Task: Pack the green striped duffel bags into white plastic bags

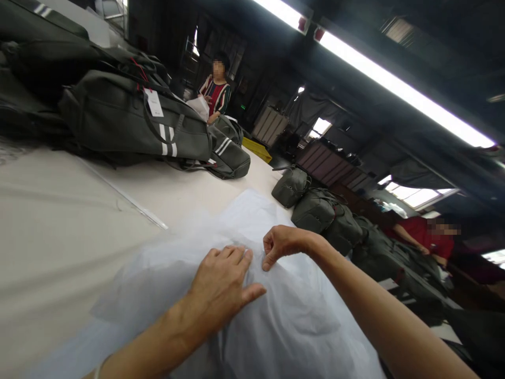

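pale table | on it: dark bags | crumpled translucent plastic

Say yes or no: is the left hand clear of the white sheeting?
No, the left hand lies palm down on the white sheeting.

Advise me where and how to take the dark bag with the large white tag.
Probably grip the dark bag by its strap loop, coming from the front: the loop droops across the bag's front side, below the white tag.

Nothing legible — print on the white tag too small.
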The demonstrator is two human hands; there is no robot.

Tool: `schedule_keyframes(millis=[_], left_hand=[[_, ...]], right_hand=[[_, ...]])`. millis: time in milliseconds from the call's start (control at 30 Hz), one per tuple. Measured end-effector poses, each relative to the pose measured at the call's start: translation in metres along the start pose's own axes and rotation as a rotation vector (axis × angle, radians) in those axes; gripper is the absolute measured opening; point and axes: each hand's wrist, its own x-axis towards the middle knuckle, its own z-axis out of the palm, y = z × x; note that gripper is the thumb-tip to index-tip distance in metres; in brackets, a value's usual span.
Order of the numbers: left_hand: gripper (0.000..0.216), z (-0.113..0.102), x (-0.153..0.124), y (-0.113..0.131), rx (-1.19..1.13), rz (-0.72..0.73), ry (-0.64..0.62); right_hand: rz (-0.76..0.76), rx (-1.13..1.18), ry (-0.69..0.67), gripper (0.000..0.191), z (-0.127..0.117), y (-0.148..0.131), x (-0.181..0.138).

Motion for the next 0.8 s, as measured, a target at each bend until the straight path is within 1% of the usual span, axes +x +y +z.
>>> schedule_keyframes(millis=[67, 167, 233, 333, 400, 467, 567, 700, 733, 800], left_hand=[[0.059, 0.004, -0.003, -0.002, 0.001, 0.016, 0.029], [0.059, 0.010, -0.006, -0.004, 0.018, 0.039, 0.089], [0.058, 0.011, -0.006, -0.005, 0.031, 0.053, 0.115], [0.060, 0.011, -0.005, -0.006, 0.048, 0.069, 0.116], [0.061, 0.009, -0.003, -0.007, 0.061, 0.079, 0.114], [0.060, 0.008, -0.003, -0.007, 0.073, 0.085, 0.119], [0.059, 0.007, -0.003, -0.008, 0.082, 0.091, 0.123], [0.060, 0.008, -0.002, -0.007, 0.082, 0.090, 0.112], [0.060, 0.008, -0.002, -0.007, 0.081, 0.088, 0.110], [0.061, 0.008, -0.002, -0.007, 0.076, 0.084, 0.107]], right_hand=[[-0.015, 0.061, -0.047, 0.050, 0.001, 0.005, 0.007], [-0.083, 0.285, -0.179, 0.047, 0.004, 0.019, 0.015], [-0.137, 0.441, -0.212, 0.043, 0.005, 0.033, 0.017], [-0.161, 0.584, -0.133, 0.038, 0.005, 0.057, 0.014], [-0.152, 0.608, -0.063, 0.036, 0.003, 0.069, 0.010], [-0.145, 0.587, -0.001, 0.034, 0.000, 0.073, 0.006], [-0.129, 0.513, 0.049, 0.030, -0.009, 0.067, -0.005], [-0.150, 0.496, 0.094, 0.028, -0.022, 0.046, -0.032], [-0.162, 0.506, 0.084, 0.028, -0.023, 0.039, -0.039], [-0.173, 0.509, -0.011, 0.029, -0.022, 0.025, -0.049]])
